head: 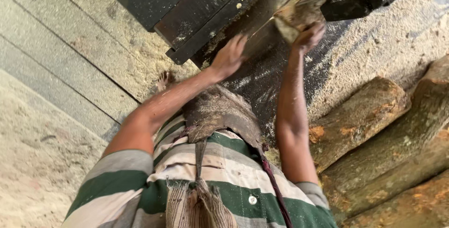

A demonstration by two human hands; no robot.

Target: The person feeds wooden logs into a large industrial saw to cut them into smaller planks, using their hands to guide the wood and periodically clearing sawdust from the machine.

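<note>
Sawdust-strewn floor [42,162], rough logs [374,130] stacked right, perhaps daylight

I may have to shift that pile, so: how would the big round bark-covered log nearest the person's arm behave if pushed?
The round bark-covered log looks thick and solid, so it is probably heavy. Being round, it could roll, though the neighbouring logs pressed against it would likely check that. Its rough, flaking bark and the sawdust-covered floor suggest a gritty grip that may shed loose pieces.

A short-sleeved shirt [224,181] in broad green and pale stripes, white button at five o'clock; a worn brown apron [220,113] tied over it.
</note>
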